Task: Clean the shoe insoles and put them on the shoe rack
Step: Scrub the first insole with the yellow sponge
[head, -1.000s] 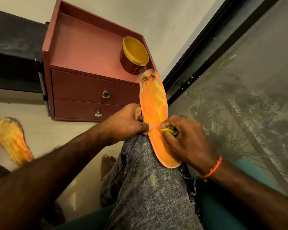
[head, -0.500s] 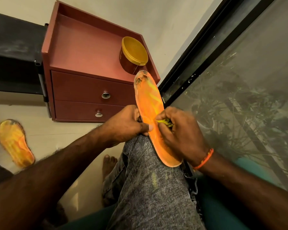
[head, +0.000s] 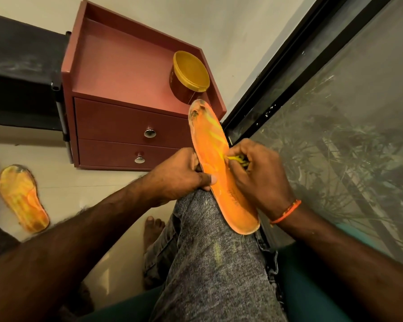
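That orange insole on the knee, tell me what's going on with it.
A seated person is cleaning the orange insole, which is propped across their knee. The left hand grips its edge, thumb on top, to steady it. The right hand pinches a small yellow scrubbing piece against the insole's middle; what it is exactly is hard to tell. Dark marks remain at the toe end. A second insole lies on the floor to the left, beside the red drawer cabinet.
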